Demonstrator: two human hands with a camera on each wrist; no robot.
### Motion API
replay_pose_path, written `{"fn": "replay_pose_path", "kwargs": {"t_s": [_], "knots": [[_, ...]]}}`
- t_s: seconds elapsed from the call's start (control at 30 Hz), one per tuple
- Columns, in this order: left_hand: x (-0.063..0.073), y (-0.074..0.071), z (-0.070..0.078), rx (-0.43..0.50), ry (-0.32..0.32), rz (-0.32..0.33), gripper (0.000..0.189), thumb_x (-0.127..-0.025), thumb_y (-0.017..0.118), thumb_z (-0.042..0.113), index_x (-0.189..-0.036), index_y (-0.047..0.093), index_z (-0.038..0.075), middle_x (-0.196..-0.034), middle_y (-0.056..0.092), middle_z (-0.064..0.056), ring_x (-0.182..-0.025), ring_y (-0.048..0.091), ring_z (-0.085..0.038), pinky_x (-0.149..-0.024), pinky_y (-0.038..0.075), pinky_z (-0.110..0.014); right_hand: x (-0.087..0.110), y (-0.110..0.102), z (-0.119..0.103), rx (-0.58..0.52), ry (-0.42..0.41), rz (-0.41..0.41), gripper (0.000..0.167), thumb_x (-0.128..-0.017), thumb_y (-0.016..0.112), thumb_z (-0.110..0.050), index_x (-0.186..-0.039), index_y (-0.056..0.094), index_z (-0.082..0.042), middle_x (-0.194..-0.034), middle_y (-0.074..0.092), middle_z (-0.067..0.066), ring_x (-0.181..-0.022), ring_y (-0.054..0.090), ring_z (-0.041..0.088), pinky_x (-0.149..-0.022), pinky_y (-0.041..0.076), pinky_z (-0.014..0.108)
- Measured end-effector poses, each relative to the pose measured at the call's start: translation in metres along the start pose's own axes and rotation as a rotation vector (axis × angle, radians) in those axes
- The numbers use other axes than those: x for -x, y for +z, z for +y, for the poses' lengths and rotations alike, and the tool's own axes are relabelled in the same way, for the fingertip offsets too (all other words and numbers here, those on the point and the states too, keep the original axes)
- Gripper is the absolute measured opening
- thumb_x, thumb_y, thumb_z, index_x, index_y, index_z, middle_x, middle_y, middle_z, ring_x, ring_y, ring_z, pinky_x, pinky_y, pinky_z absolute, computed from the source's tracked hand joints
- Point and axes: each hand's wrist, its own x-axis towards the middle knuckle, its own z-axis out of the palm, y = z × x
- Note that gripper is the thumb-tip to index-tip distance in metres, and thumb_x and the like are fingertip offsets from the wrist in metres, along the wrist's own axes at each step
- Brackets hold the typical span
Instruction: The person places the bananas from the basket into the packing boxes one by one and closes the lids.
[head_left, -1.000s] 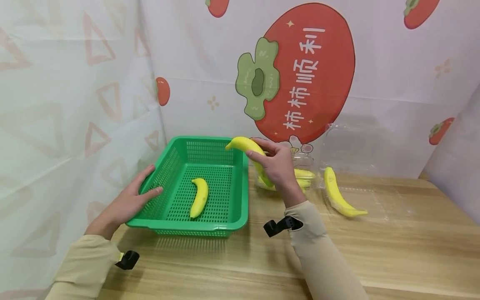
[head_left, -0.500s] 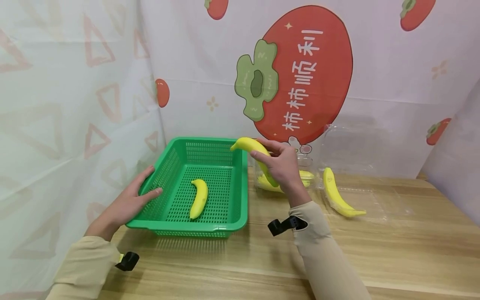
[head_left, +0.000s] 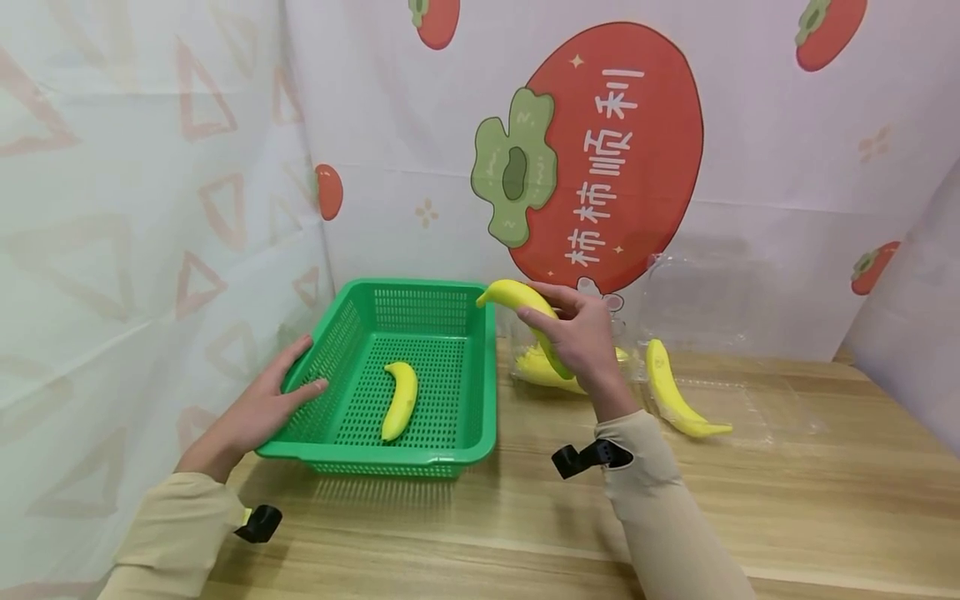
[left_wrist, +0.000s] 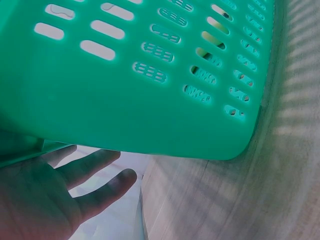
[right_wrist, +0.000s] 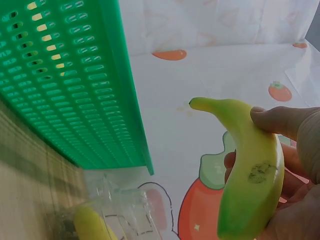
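Note:
A green perforated plastic basket (head_left: 480, 417) stands on the table with one yellow banana (head_left: 401, 402) lying on its floor. My left hand (head_left: 258, 412) is at the basket's left rim, thumb over the inner side and fingers outside; in the left wrist view the fingers (left_wrist: 95, 200) spread below the rim. Just right of the basket, my right hand (head_left: 577, 333) holds another banana (head_left: 517, 293) in the air between thumb and fingers. In the right wrist view this banana (right_wrist: 250, 175) has green at its lower end and a dark patch on its side.
Behind the right hand, a clear plastic container (head_left: 517, 333) has yellow fruit (head_left: 543, 369) in it, partly hidden. Farther right, another banana (head_left: 671, 392) lies at an open clear clamshell box (head_left: 738, 400). A printed cloth (head_left: 405, 100) hangs behind and to the left.
My right hand has moved a little to the right with the banana, away from the basket. The left hand and the banana in the basket keep their places.

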Motion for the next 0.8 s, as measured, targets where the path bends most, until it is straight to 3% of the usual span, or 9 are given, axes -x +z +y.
{"fn": "replay_pose_path", "kwargs": {"t_s": [0.47, 0.8], "knots": [[-0.001, 0.001, -0.002, -0.010, -0.011, 0.000, 0.090, -0.110, 0.058, 0.037, -0.173, -0.002, 0.017, -0.180, -0.004, -0.020, -0.161, 0.004, -0.057, -0.119, 0.017, -0.082, 0.002, -0.020, 0.010, 0.009, 0.018, 0.015, 0.048, -0.095, 0.083, -0.030, -0.139, 0.073, -0.013, -0.125, 0.074, 0.018, -0.092, 0.072, 0.011, -0.073, 0.060, 0.022], [-0.001, 0.002, -0.003, -0.006, -0.001, 0.004, 0.090, -0.110, 0.059, 0.036, -0.173, -0.001, 0.015, -0.180, -0.003, -0.020, -0.161, 0.006, -0.057, -0.119, 0.018, -0.081, 0.006, -0.036, 0.012, 0.025, 0.040, 0.025, 0.051, -0.095, 0.083, -0.033, -0.141, 0.071, -0.013, -0.129, 0.073, 0.015, -0.098, 0.070, 0.010, -0.076, 0.061, 0.022]]}}
